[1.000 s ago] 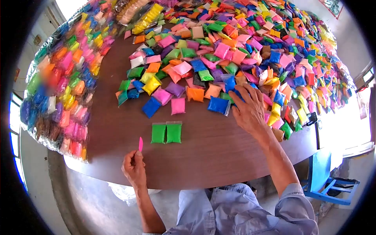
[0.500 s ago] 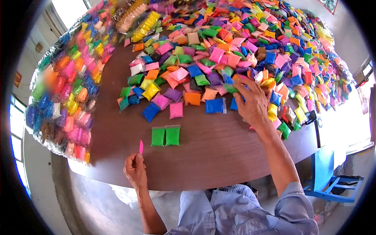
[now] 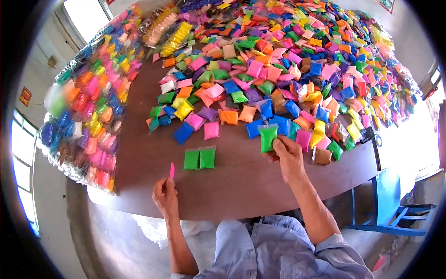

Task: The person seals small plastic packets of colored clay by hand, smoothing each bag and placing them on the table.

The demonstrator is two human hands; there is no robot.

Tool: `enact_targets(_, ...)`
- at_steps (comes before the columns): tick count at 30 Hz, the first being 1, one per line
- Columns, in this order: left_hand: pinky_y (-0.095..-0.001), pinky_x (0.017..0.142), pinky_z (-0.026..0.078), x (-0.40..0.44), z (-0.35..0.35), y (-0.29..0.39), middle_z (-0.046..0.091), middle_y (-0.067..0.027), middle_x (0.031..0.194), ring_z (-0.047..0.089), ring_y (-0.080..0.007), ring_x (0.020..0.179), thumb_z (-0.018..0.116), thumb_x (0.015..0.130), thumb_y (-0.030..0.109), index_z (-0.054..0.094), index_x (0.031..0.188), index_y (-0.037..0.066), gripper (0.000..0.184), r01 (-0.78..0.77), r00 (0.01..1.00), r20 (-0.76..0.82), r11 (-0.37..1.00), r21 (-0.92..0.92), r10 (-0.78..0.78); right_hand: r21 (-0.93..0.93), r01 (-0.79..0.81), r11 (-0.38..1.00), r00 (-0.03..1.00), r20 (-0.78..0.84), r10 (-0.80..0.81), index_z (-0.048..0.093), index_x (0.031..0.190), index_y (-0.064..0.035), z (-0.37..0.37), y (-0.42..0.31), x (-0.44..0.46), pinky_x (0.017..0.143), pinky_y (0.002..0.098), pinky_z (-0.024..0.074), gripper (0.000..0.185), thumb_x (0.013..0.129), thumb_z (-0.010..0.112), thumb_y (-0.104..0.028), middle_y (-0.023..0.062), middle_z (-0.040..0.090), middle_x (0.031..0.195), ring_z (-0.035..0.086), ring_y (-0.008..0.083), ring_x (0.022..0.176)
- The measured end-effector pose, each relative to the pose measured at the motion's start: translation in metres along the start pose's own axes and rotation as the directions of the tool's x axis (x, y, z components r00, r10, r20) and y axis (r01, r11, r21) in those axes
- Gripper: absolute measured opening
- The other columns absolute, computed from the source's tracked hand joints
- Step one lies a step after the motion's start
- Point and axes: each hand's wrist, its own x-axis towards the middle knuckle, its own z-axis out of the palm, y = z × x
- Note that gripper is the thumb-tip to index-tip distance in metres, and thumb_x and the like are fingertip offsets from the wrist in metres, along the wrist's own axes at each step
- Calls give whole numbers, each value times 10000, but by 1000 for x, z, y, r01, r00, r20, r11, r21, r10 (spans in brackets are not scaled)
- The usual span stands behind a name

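Observation:
Between the thumb and fingers of my right hand [image 3: 289, 158] is a green packet [image 3: 268, 138], held up in front of the near edge of the heap of coloured packets [image 3: 278, 69]. My left hand [image 3: 166, 196] pinches a thin pink piece [image 3: 172, 170] that points upward, near the table's front edge. Two more green packets, a left one [image 3: 191, 159] and a right one [image 3: 207, 158], lie side by side on the brown table [image 3: 241, 186], between my hands and a little farther back.
Along the left side lie clear bags of coloured packets [image 3: 93, 116]. A strip of yellow packets [image 3: 177, 39] rests at the back left. A small black object [image 3: 367, 135] is at the right edge of the heap. A blue chair [image 3: 388, 200] stands at the right.
My right hand has come back from the heap toward me and now holds a green packet. The left hand keeps the pink piece. The whole view has shifted slightly.

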Motion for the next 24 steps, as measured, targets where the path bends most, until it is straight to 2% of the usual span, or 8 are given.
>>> enact_targets(6,-232,513,412,1,1,2,621,-9,738,524,-63,569,680,978,148,706,1022,14,143,1,1000,-6,997,-75,-1,7,-27,1000,995,95,26,710,1027,-4,3,32,-26,572,221,484,250,1059,564,-205,40,708,838,637,78,679)
enact_targets(9,-229,505,412,-1,3,9,618,-9,739,523,-61,569,678,980,144,699,1026,15,139,-63,998,-22,997,-53,62,-38,28,999,986,164,-21,673,1161,4,3,31,-28,595,228,515,255,1066,541,-192,49,713,885,664,94,713)
enact_targets(12,-226,504,405,1,5,5,615,-6,738,518,-56,569,678,983,148,703,1028,24,134,-51,998,-32,998,-33,50,136,-66,989,974,226,34,588,1324,-3,3,29,-29,630,250,555,319,1068,524,-183,59,713,959,701,133,779)
enact_targets(14,-239,521,426,-2,5,6,631,-18,745,535,-70,576,682,977,141,707,1022,25,127,-42,999,-33,999,-24,41,284,-236,930,934,329,137,511,1420,-52,-2,32,-26,661,286,585,387,1084,516,-244,76,706,1085,732,189,852)
enact_targets(16,-253,539,448,-1,5,2,647,-29,753,551,-84,583,686,971,135,711,1015,26,120,-31,998,-59,999,-9,30,287,-251,924,921,366,137,536,1402,-55,-2,31,-21,665,291,587,375,1069,539,-227,68,707,1058,728,188,877)
enact_targets(18,-290,596,495,-1,8,-1,683,-57,780,600,-122,624,698,950,117,717,990,23,104,-255,956,-103,951,172,275,292,-288,912,902,404,155,561,1385,-59,-1,37,-21,669,296,588,363,1055,562,-210,61,708,1030,724,187,903)
enact_targets(20,-322,649,525,-7,5,10,708,-90,808,649,-168,673,709,929,108,719,968,22,94,-156,979,-105,976,154,174,142,-231,963,916,366,166,597,1347,-65,1,37,-16,678,292,588,365,1035,619,-253,53,706,1033,723,186,924)
enact_targets(24,-372,678,537,-8,-2,12,713,-107,830,682,-246,714,731,899,110,720,951,34,93,-267,959,-6,910,318,284,-15,-91,996,938,336,91,697,1190,-41,14,34,-18,650,252,548,290,1007,683,-266,14,698,957,659,97,805)
